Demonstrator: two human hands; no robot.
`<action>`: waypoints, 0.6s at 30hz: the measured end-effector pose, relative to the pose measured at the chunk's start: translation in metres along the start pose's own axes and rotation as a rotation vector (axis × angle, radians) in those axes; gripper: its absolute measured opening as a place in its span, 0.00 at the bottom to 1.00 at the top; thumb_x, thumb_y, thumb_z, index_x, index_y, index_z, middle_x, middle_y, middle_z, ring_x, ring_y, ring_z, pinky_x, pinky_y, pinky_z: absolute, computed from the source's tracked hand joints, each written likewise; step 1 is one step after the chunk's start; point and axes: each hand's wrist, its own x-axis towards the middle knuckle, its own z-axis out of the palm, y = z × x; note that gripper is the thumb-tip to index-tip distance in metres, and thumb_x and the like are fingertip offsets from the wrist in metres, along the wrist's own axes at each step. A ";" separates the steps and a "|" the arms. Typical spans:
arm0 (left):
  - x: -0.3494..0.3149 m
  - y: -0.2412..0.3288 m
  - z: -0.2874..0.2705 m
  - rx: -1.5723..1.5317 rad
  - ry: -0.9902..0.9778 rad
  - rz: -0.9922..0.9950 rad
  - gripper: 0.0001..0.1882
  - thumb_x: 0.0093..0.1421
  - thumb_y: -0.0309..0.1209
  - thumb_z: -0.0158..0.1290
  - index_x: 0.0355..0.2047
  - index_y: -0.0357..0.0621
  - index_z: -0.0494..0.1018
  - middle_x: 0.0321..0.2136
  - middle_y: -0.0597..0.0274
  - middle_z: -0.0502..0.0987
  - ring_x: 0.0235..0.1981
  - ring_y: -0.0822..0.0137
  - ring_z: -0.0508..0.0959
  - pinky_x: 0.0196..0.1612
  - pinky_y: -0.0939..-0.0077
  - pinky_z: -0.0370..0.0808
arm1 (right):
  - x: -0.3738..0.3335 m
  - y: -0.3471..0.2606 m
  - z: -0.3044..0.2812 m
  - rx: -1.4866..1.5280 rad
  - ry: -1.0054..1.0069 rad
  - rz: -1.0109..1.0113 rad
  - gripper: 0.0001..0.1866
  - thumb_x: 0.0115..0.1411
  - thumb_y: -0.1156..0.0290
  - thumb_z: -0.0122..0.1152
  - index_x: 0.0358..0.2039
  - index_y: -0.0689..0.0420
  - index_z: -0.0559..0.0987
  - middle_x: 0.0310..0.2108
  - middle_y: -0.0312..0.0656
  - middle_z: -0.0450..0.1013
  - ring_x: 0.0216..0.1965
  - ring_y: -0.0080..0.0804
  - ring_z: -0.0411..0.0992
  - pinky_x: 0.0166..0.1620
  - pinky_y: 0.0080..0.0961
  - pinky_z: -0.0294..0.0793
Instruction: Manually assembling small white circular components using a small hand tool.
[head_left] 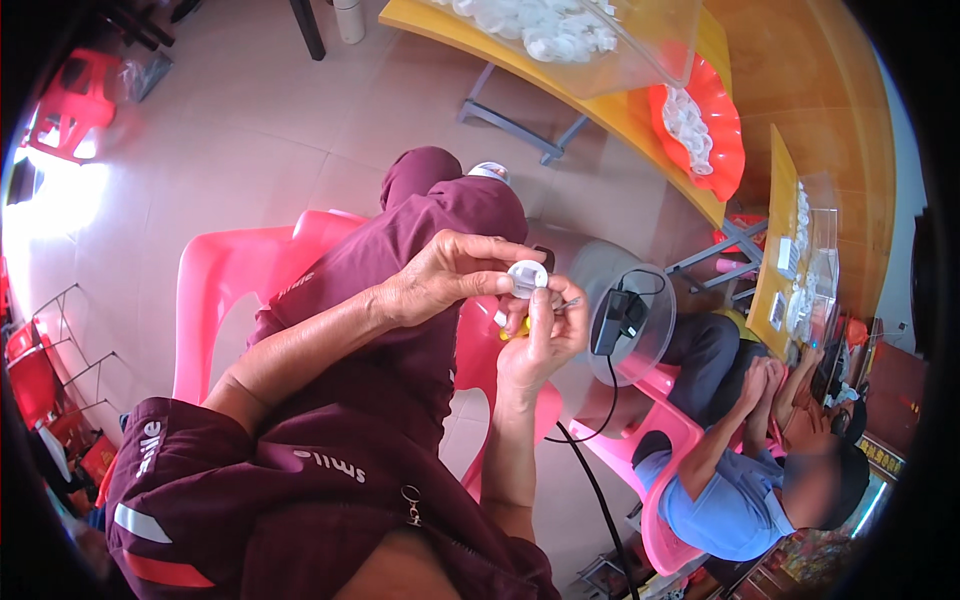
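Note:
In front of my lap, my left hand [440,275] is closed, pinching a small round white plastic piece [527,277] between thumb and fingers. A greyish inner part shows in its face. My right hand [552,340] is closed just below and to the right, with its thumb pressed against the white piece's lower edge. Its curled fingers hold a small yellow thing [513,333], mostly hidden, whose kind I cannot make out. A thin grey tip sticks out by the right fingers; whether it belongs to the yellow thing I cannot tell.
Right of my hands, a black power adapter [618,318] with a cable lies on a clear round tub [655,345]. A yellow table [420,18] bears a clear bin of white pieces and a red scalloped tray [735,150]. A co-worker in blue [715,505] sits at the right.

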 end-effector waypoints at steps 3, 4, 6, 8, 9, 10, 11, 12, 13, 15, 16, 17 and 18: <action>0.000 -0.001 -0.003 -0.048 -0.009 -0.012 0.20 0.63 0.31 0.50 0.54 0.37 0.68 0.43 0.61 0.76 0.46 0.72 0.74 0.48 0.77 0.73 | -0.001 0.002 -0.004 0.002 -0.017 -0.019 0.05 0.58 0.76 0.52 0.34 0.63 0.72 0.20 0.38 0.68 0.13 0.18 0.61 0.18 0.13 0.57; 0.000 0.000 -0.004 -0.049 -0.007 -0.010 0.20 0.63 0.31 0.50 0.54 0.37 0.68 0.43 0.61 0.76 0.46 0.72 0.74 0.48 0.77 0.73 | -0.001 0.002 -0.004 0.001 -0.020 -0.017 0.05 0.58 0.76 0.52 0.34 0.63 0.72 0.20 0.38 0.68 0.13 0.18 0.61 0.18 0.13 0.57; 0.000 0.002 -0.007 -0.069 -0.051 -0.091 0.20 0.63 0.33 0.50 0.54 0.39 0.69 0.44 0.63 0.76 0.45 0.72 0.74 0.49 0.77 0.72 | 0.000 0.000 -0.002 0.033 -0.017 -0.023 0.05 0.58 0.76 0.52 0.34 0.63 0.71 0.21 0.38 0.68 0.14 0.18 0.61 0.19 0.13 0.58; 0.001 0.005 -0.008 -0.053 -0.074 -0.103 0.21 0.63 0.36 0.51 0.53 0.38 0.70 0.43 0.64 0.75 0.46 0.73 0.72 0.50 0.78 0.69 | 0.000 -0.003 0.000 0.036 -0.010 -0.014 0.05 0.58 0.77 0.53 0.34 0.63 0.71 0.22 0.38 0.68 0.14 0.18 0.61 0.19 0.14 0.58; 0.001 0.006 -0.009 -0.034 -0.101 -0.117 0.22 0.62 0.39 0.51 0.51 0.38 0.71 0.43 0.65 0.74 0.47 0.74 0.71 0.51 0.78 0.66 | 0.000 -0.004 0.001 0.041 0.000 -0.008 0.05 0.58 0.77 0.53 0.35 0.63 0.71 0.23 0.38 0.68 0.14 0.18 0.61 0.19 0.14 0.58; 0.001 0.006 -0.010 -0.035 -0.097 -0.116 0.22 0.62 0.39 0.51 0.51 0.38 0.71 0.43 0.65 0.74 0.47 0.74 0.71 0.51 0.78 0.66 | 0.000 -0.003 0.000 0.040 -0.004 -0.005 0.05 0.58 0.77 0.53 0.35 0.63 0.71 0.23 0.38 0.68 0.14 0.18 0.61 0.19 0.14 0.58; 0.001 0.006 -0.011 -0.024 -0.106 -0.121 0.22 0.62 0.40 0.51 0.51 0.39 0.72 0.43 0.65 0.74 0.47 0.74 0.70 0.50 0.78 0.65 | 0.000 -0.002 0.000 0.030 -0.015 -0.021 0.05 0.57 0.78 0.53 0.34 0.63 0.71 0.24 0.38 0.68 0.14 0.18 0.61 0.19 0.13 0.58; 0.001 0.006 -0.012 -0.013 -0.118 -0.126 0.22 0.62 0.41 0.51 0.51 0.39 0.72 0.44 0.64 0.73 0.48 0.74 0.69 0.50 0.78 0.65 | 0.001 -0.002 -0.001 0.020 -0.024 -0.039 0.04 0.57 0.79 0.54 0.34 0.63 0.71 0.25 0.38 0.68 0.14 0.18 0.61 0.19 0.13 0.58; 0.002 0.004 -0.013 -0.015 -0.118 -0.126 0.22 0.62 0.41 0.51 0.51 0.39 0.72 0.44 0.64 0.73 0.48 0.74 0.69 0.50 0.78 0.65 | 0.001 -0.002 0.000 0.018 -0.025 -0.038 0.04 0.57 0.79 0.54 0.34 0.63 0.71 0.25 0.38 0.68 0.14 0.18 0.61 0.19 0.13 0.58; 0.004 -0.001 -0.015 -0.014 -0.134 -0.118 0.22 0.62 0.41 0.52 0.50 0.40 0.73 0.45 0.63 0.73 0.48 0.73 0.70 0.51 0.77 0.65 | 0.000 0.000 0.002 -0.009 0.029 -0.076 0.06 0.56 0.83 0.53 0.35 0.63 0.72 0.24 0.39 0.69 0.13 0.16 0.61 0.16 0.12 0.57; 0.006 -0.004 -0.015 -0.014 -0.132 -0.118 0.22 0.62 0.41 0.52 0.50 0.40 0.73 0.45 0.63 0.73 0.48 0.73 0.70 0.51 0.77 0.65 | 0.000 0.000 0.003 -0.010 0.028 -0.075 0.06 0.56 0.83 0.53 0.35 0.63 0.72 0.24 0.39 0.69 0.13 0.16 0.61 0.16 0.12 0.57; 0.007 -0.007 -0.013 -0.091 -0.121 -0.094 0.20 0.62 0.38 0.51 0.50 0.39 0.72 0.41 0.64 0.74 0.45 0.73 0.72 0.48 0.79 0.69 | -0.001 -0.001 0.004 0.014 0.028 -0.066 0.06 0.56 0.83 0.53 0.34 0.63 0.72 0.25 0.39 0.69 0.13 0.16 0.61 0.16 0.12 0.57; 0.007 -0.009 -0.012 -0.168 -0.110 -0.069 0.18 0.63 0.35 0.51 0.50 0.38 0.72 0.38 0.65 0.74 0.42 0.74 0.74 0.45 0.80 0.73 | -0.001 -0.002 0.005 0.037 0.028 -0.057 0.06 0.56 0.84 0.54 0.34 0.63 0.72 0.26 0.40 0.70 0.13 0.16 0.61 0.16 0.12 0.57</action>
